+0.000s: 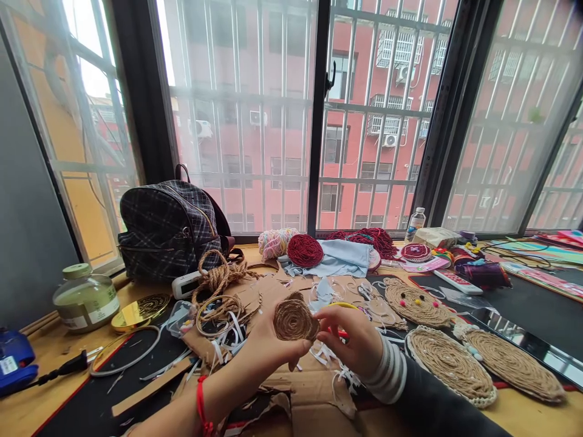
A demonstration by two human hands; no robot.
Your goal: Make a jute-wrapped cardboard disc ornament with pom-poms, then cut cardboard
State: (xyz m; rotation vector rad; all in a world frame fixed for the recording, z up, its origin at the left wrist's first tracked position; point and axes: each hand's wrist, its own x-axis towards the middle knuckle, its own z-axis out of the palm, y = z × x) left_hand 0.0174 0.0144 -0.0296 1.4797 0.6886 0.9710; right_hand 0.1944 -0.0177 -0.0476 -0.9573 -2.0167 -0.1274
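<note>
A small tight spiral coil of brown jute twine [295, 318] is held up over the middle of the table, its round face toward me. My left hand [268, 346], with a red cord on the wrist, grips it from the left and below. At its right edge my right hand [353, 340] pinches with thumb and forefinger; whether a loose twine end is between them is hidden. Beneath both hands lie torn cardboard [319, 394] and white paper strips. Larger twine spirals [449, 361] lie to the right, one [416, 301] bearing small coloured balls.
A plaid backpack [168, 227], a lidded jar [86, 297] and a blue tool [16, 361] stand at left. Loose thick rope [218, 276] lies behind my hands. Dark red yarn [305, 250] and a plastic bottle [415, 223] line the barred window.
</note>
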